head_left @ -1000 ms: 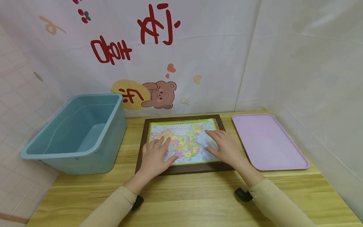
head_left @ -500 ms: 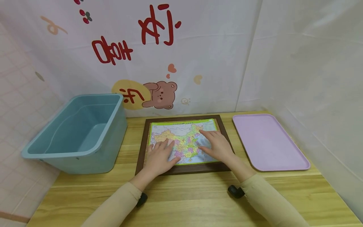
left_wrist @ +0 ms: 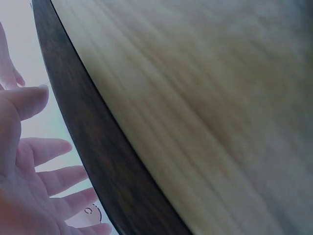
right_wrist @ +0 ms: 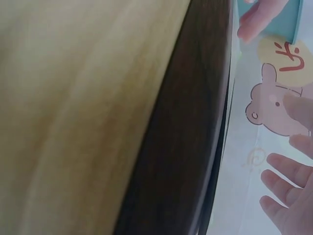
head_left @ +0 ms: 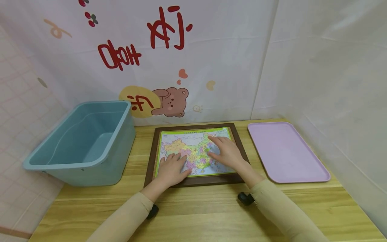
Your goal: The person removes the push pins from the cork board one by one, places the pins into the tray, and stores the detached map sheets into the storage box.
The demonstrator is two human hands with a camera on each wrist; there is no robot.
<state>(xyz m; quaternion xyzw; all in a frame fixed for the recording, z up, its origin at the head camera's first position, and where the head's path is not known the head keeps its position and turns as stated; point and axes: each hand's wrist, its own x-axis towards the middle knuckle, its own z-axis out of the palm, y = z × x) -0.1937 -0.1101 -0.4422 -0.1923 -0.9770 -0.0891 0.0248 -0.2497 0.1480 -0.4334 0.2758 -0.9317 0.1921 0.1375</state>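
Note:
A colourful map of China [head_left: 176,138] with a green border lies inside a dark brown wooden frame [head_left: 208,181], flat on the table. Over the map's lower left is my left hand [head_left: 171,170], its fingers spread and its thumb pointing right. My right hand [head_left: 226,153] hovers over the right part of the map, fingers reaching left. Neither hand holds anything. In the left wrist view the left hand's fingers [left_wrist: 61,178] extend beside the frame's edge [left_wrist: 83,107]. The right wrist view shows the right hand's fingers [right_wrist: 283,178] extended, apart from the frame [right_wrist: 195,98].
On the left stands a deep blue-green plastic tub [head_left: 121,134]. A flat lilac tray [head_left: 287,151] lies to the right of the frame. Behind them hangs a white printed cloth [head_left: 229,74] with a bear and red characters. The wooden table [head_left: 196,215] extends in front.
My right hand has moved left over the map, uncovering part of its right edge. The left hand has shifted slightly right and nearer. Map and frame look unmoved.

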